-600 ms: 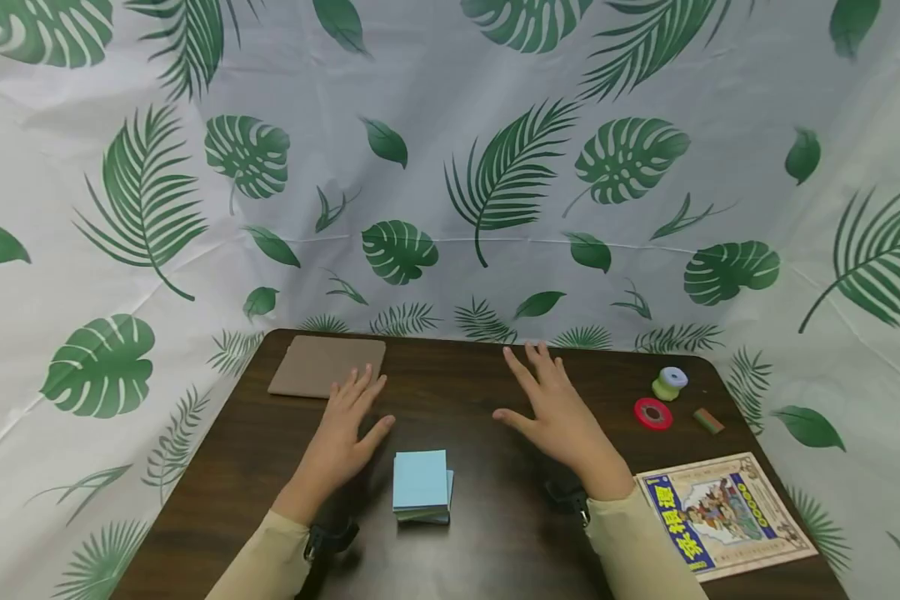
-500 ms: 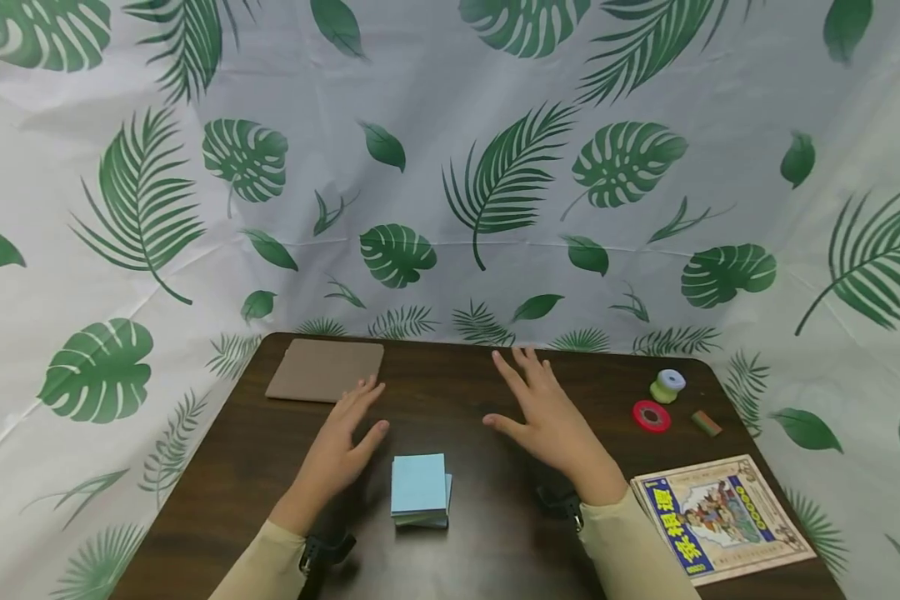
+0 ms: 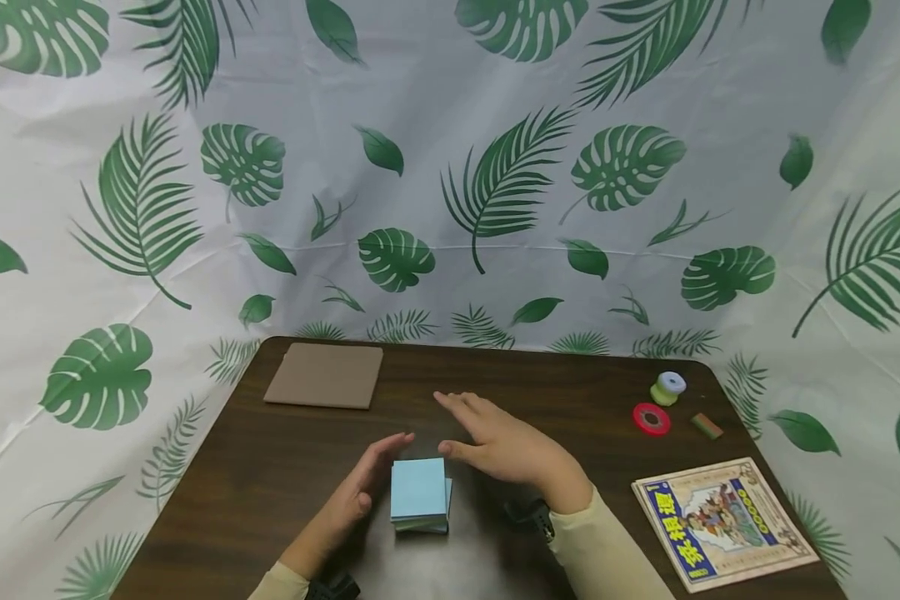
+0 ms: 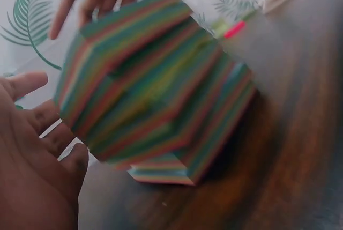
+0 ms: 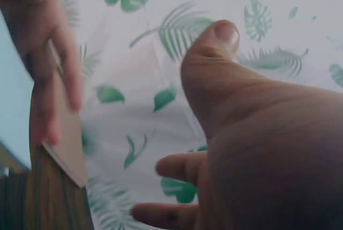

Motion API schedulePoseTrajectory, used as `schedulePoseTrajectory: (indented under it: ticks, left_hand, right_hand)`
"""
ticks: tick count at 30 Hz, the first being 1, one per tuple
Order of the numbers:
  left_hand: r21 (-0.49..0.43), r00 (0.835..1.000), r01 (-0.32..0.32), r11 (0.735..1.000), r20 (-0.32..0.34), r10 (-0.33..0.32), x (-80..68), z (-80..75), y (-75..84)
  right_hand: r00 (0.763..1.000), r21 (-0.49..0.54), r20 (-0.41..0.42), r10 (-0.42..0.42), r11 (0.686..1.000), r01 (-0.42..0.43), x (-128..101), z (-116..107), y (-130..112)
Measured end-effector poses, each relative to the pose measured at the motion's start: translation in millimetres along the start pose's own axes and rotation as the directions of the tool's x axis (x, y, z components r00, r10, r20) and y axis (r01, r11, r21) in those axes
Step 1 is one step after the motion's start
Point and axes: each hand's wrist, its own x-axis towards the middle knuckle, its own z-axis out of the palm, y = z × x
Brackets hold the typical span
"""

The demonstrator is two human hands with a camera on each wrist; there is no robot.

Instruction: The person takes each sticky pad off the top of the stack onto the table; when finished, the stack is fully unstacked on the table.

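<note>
Head view: stack of paper squares (image 3: 419, 493) sits at 6 o'clock on the dark wood-grain table (image 3: 570, 392). Left hand (image 3: 360, 492) at its 9 o'clock edge, fingers straight, just beside it — contact unclear. Right hand (image 3: 498, 446) hovers at 1 o'clock, fingers relaxed, holding nothing. Best to square both sides evenly; the upper block sits skewed (likely slides easily).

Left wrist view: stack (image 4: 155, 85) shows striped multicolour edges, two blocks offset; flat left hand (image 4: 32, 160) apart from it.

Right wrist view: right hand (image 5: 257, 133) spread, thumb up — a flat tan pad (image 5: 64, 133) behind.
</note>
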Motion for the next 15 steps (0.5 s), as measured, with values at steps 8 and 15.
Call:
schedulePoseTrajectory:
  ticks: [8,15]
  left_hand:
    - [0.019,0.992,0.122,0.992,-0.02,-0.122,-10.4,10.3,-9.1]
    - [0.07,0.975,0.22,0.973,-0.032,-0.218,-13.1,15.6,-13.7]
  right_hand:
    - [0.987,-0.001,0.159,0.008,1.0,-0.008,4.3,9.3,-18.2]
    - [0.983,-0.01,0.169,-0.069,0.997,0.072,7.6,31.8,-16.5]
